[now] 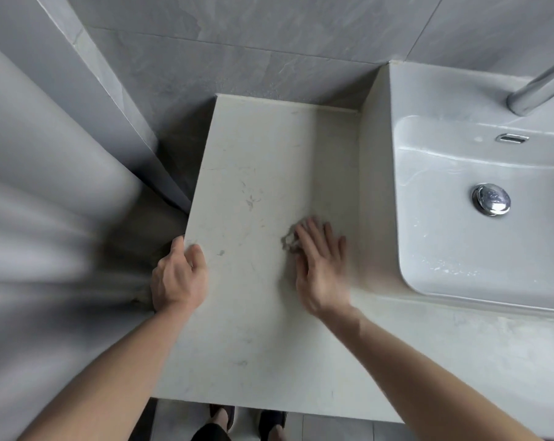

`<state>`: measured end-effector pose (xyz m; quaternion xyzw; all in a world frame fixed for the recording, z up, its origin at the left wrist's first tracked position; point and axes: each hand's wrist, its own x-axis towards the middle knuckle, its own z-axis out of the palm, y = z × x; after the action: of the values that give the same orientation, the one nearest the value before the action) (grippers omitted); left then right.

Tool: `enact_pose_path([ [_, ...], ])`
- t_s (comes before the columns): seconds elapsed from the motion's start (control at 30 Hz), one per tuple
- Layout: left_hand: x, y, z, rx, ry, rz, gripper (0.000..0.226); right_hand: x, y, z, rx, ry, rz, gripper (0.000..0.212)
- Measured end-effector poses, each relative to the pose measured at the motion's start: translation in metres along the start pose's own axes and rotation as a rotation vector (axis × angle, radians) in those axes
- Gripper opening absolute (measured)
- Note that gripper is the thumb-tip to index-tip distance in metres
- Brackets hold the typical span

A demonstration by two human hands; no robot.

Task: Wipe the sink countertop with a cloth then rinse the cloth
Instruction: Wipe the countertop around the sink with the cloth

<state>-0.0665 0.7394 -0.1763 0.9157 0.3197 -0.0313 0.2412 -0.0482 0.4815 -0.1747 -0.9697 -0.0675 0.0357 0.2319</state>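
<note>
nearest the camera, two bare forearms reach out over the pale countertop [256, 160]. the left hand [179, 276] is curled over the counter's left edge, gripping it as a brace. the right hand [320, 265] lies flat with fingers spread, pressing down on the cloth [289, 242] — only a small grey, crumpled bit of it shows past the fingers, blurred, and most of it is hidden under the palm. it sits on the counter's right part, near the raised side of the sink [460, 281]. beyond, the basin holds a chrome drain plug [491, 198], with the tap [538, 87] above it at the far right.

judging from this, the wipe is under way and the rinse not yet begun. the risk is that a flat, open palm pins the cloth only by pressure — on a smooth slab it could slip out or bunch up, leaving streaks and missing the far corner by the wall. faint grey marks farther out may be veining, hard to tell.
</note>
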Motion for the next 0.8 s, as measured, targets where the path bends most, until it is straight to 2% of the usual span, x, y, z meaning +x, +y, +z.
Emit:
enact_pose_path([
  [0.2, 0.0, 0.0, 0.0, -0.015, -0.001, -0.023, 0.044, -0.139, -0.02, 0.008, 0.091, -0.197, -0.363, 0.073],
  [0.3, 0.001, -0.001, 0.002, -0.005, 0.009, 0.001, 0.045, -0.178, -0.016, 0.019, 0.148, -0.179, -0.451, 0.043],
  [0.37, 0.002, -0.003, 0.002, -0.003, 0.01, 0.002, 0.044, -0.181, -0.015, 0.021, 0.207, -0.154, -0.416, 0.041],
  [0.5, 0.0, -0.002, -0.001, -0.025, 0.004, 0.013, 0.033, -0.155, -0.018, 0.0, 0.347, -0.14, -0.292, 0.067],
  [0.53, -0.001, -0.002, -0.002, -0.026, 0.003, 0.018, 0.03, -0.138, -0.017, -0.008, 0.359, -0.093, -0.243, 0.067],
  [0.67, -0.002, -0.001, -0.004, -0.026, -0.007, 0.024, 0.029, -0.052, -0.01, -0.021, 0.261, 0.114, -0.071, 0.043],
  [0.8, -0.002, -0.005, -0.004, -0.037, -0.017, 0.044, 0.032, -0.006, -0.014, 0.007, 0.084, 0.088, 0.145, 0.049],
])
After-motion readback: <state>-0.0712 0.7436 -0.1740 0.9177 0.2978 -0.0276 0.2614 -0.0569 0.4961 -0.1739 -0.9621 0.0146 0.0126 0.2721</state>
